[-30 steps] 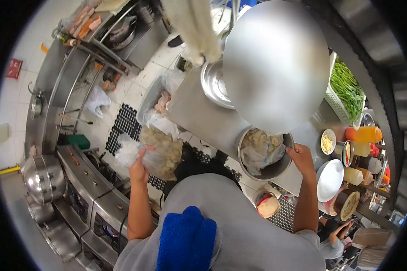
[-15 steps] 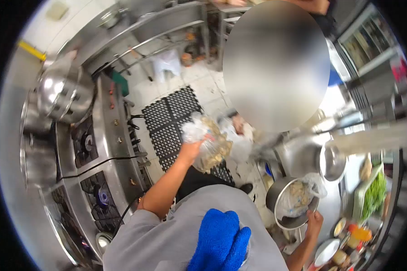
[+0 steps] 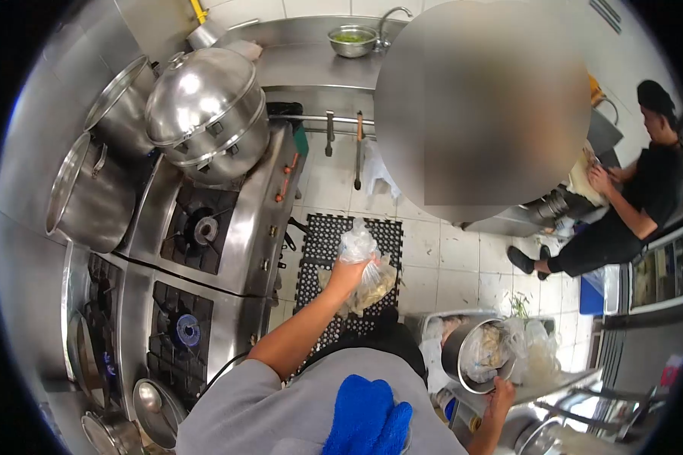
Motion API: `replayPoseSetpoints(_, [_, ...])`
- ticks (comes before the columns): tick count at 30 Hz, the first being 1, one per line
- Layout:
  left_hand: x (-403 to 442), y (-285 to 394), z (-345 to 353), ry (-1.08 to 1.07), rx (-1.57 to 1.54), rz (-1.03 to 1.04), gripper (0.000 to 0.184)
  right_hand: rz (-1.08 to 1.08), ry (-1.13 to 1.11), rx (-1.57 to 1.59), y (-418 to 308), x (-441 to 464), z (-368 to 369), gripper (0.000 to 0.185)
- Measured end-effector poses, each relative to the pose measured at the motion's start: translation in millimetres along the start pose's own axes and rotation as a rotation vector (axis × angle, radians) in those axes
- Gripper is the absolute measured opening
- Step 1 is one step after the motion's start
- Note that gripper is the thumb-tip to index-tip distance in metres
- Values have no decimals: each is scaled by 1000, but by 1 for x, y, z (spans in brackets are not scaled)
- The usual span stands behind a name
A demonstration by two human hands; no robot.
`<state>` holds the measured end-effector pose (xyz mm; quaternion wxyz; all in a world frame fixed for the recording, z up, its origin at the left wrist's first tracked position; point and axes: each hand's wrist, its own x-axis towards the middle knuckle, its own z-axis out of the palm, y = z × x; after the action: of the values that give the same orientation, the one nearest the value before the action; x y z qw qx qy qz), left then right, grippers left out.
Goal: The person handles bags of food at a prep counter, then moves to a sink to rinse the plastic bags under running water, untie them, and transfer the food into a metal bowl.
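Observation:
My left hand (image 3: 349, 274) is closed around the gathered neck of a clear plastic bag (image 3: 375, 290). Pale, lumpy pieces fill the bag, which hangs above the black floor mat; I cannot make out their exact kind. To the right, my right hand (image 3: 499, 394) grips the near side of a metal pot (image 3: 454, 355), where its handle is mostly hidden by my fingers. The pot tilts towards me. Inside it lies another clear bag (image 3: 484, 350) of similar pale pieces, its loose plastic spilling over the rim.
On my left is a gas stove with a lit burner (image 3: 187, 331), a large domed steamer (image 3: 205, 106) and tall pots (image 3: 99, 201). A perforated mat (image 3: 322, 250) covers the floor ahead. A person in black (image 3: 630, 197) works at the far right. A blurred patch hides the upper middle.
My view has swung right, bringing the far counter and the person in black into sight. Both hands keep their holds on the bag and the pot.

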<state>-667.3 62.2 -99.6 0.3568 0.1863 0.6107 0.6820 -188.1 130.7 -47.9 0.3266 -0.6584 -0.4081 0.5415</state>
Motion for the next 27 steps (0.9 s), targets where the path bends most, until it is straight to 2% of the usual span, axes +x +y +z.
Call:
replayPoseSetpoints(1, [16,10,-2,45,11,14,19,-2,-23,-108,-4,19,11,16])
replayPoseSetpoints(5, [90,60,-8,90,21,37,18,-7,-51,-107,-38,87,82,18])
replayPoseSetpoints(8, [160,69,-12,151,-41,95,17,-84,-92,-187,-85,154,142,21])
replayPoseSetpoints(10, [204,90,-17,157,38,143,20,-251,-240,-334,-100,214,177,23])
replayPoseSetpoints(11, [224,101,-17,190,70,198,22,-194,-226,-326,-140,216,216,29])
replayPoseSetpoints(13, [261,137,-16,222,135,274,25,-247,-295,-292,-180,246,271,27])
replayPoseSetpoints(14, [275,157,-11,258,-46,265,23,-259,-320,-294,-197,262,296,27])
replayPoseSetpoints(15, [290,171,-13,271,0,319,23,-272,-347,-301,-214,277,322,27])
replayPoseSetpoints(17, [325,191,-24,320,32,386,21,-245,-403,-221,-250,294,378,27])
replayPoseSetpoints(21, [406,204,-65,371,93,515,21,-311,-490,-291,-299,337,471,29])
replayPoseSetpoints(22, [406,240,-47,446,78,450,21,-367,-504,-322,-318,330,496,29])
replayPoseSetpoints(23, [425,244,-57,435,98,466,22,-416,-515,-360,-331,327,516,29])
replayPoseSetpoints(24, [444,247,-68,420,116,486,23,-425,-603,-232,-334,332,534,28])
replayPoseSetpoints(25, [463,249,-72,487,3,440,20,-409,-572,-279,-340,330,548,27])
replayPoseSetpoints(27, [499,266,-85,461,18,501,19,-408,-522,-325,-362,329,583,26])
